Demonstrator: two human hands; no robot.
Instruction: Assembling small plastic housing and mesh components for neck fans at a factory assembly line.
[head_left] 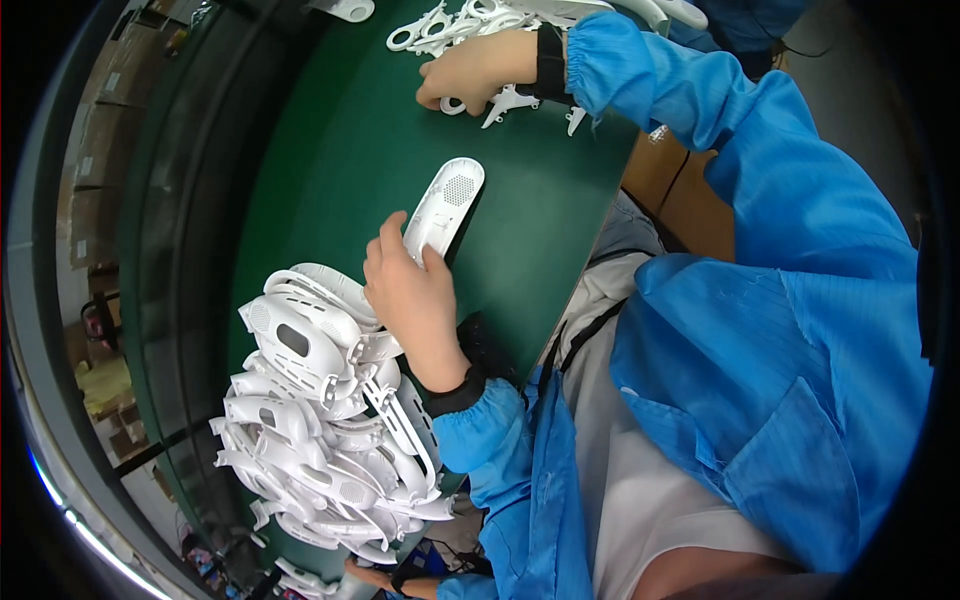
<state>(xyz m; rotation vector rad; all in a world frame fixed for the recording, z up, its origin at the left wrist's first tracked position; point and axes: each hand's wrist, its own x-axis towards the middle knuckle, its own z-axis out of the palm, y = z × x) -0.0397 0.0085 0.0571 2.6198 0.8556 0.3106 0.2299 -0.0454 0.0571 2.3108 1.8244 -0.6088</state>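
Note:
My left hand grips the lower end of a long white plastic shell with rounded ends and a patch of small holes. The shell lies inner side up, on or just over the green tabletop. Toward the top of the view, my right hand has its fingers curled down around a small white plastic part with a ring. It is at the edge of a heap of similar white ringed parts. Both wrists wear black bands below blue sleeves.
A high pile of white plastic shells stands beside my left forearm. Another person's hand in a blue sleeve shows at the bottom edge, near more white parts. A lone white piece lies at the top. Cardboard boxes are stacked beyond the table.

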